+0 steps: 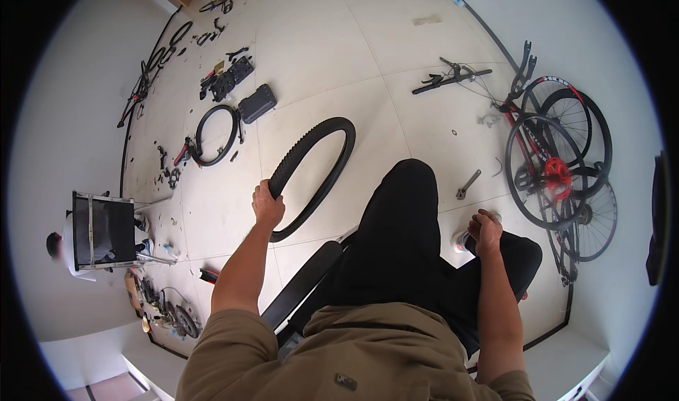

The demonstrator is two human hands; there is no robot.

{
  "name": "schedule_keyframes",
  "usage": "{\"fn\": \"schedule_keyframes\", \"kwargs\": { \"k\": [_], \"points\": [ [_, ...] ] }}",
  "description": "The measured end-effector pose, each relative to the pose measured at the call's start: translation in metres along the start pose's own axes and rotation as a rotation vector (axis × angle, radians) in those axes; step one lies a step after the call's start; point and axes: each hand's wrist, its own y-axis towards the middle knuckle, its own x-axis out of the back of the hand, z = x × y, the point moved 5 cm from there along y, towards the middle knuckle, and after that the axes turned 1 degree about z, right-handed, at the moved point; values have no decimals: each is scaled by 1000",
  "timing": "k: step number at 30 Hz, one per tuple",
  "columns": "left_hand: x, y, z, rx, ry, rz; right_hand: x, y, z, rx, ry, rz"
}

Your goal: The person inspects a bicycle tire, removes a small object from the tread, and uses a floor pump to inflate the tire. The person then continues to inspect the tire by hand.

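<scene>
My left hand [268,204] is closed around the near left side of a black bicycle tyre [330,177]. The tyre is held up at a tilt, its knobby tread showing along the left side, with no wheel inside it. My right hand [485,233] is over my right leg, fingers curled together. What they hold, if anything, is hidden. Just beside and beneath that hand is a whitish container [460,242], partly covered. On the floor beyond the right hand lies a metal wrench [467,184], with a thin curved piece [498,167] near it.
Dismantled bicycles and wheels [557,178] lean along the right wall, with handlebars [453,80] beyond them. At the left are a tyre [216,135], a black case [257,104], an opened toolbox [230,79] and scattered parts. Another person sits on a folding chair [104,230] by the left wall.
</scene>
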Motion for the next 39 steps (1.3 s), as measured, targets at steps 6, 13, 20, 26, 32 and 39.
{"fn": "schedule_keyframes", "kwargs": {
  "k": [6,13,20,26,32,39],
  "points": [
    [1,-1,-1,-40,-8,-21,-3,-2,7,36,87,30],
    [17,-42,67,25,-120,32,-5,0,-1,15,20,36],
    [55,-67,30,38,-93,-15,-4,4,0,11,55,45],
    [40,-41,-16,-115,71,-14,-7,1,0,2,17,28],
    [39,1,-51,-22,147,107,-2,2,-1,8,26,27],
    [78,30,-85,-66,65,12,-1,3,1,34,58,1]
  ]
}}
